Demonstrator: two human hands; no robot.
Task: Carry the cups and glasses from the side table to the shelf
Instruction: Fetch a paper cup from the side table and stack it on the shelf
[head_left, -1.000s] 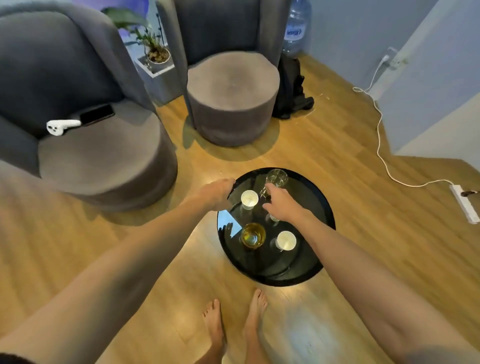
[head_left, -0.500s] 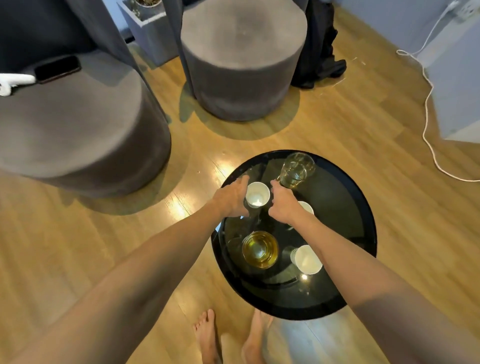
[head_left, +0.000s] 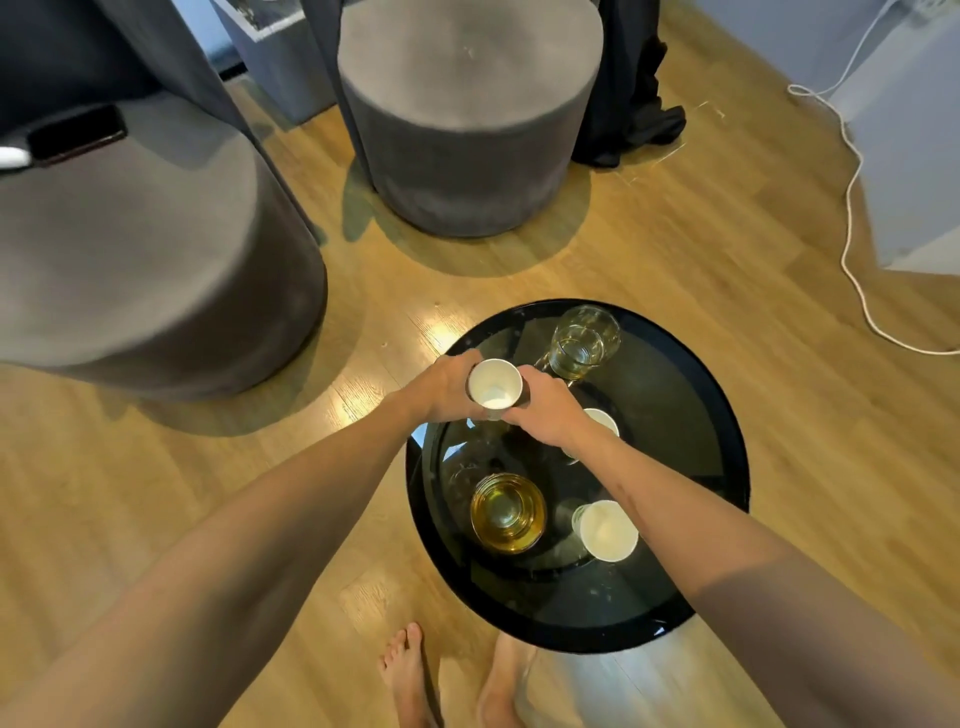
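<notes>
Three white cups are on or above the table (head_left: 717, 395): one (head_left: 495, 388) at its left edge between the two hands, one (head_left: 602, 420) mid-table partly behind the right wrist, one (head_left: 608, 530) at its near side. Two glasses: one (head_left: 582, 344) at the far side, one (head_left: 508, 512) near. Two grey seats stand beyond the table: one (head_left: 467, 104) ahead, one (head_left: 130, 249) left.

White cups (head_left: 495, 389), amber-tinted glass (head_left: 508, 512), black glossy side table (head_left: 691, 395), grey seats (head_left: 467, 104), wood-grain floor (head_left: 753, 249)
</notes>
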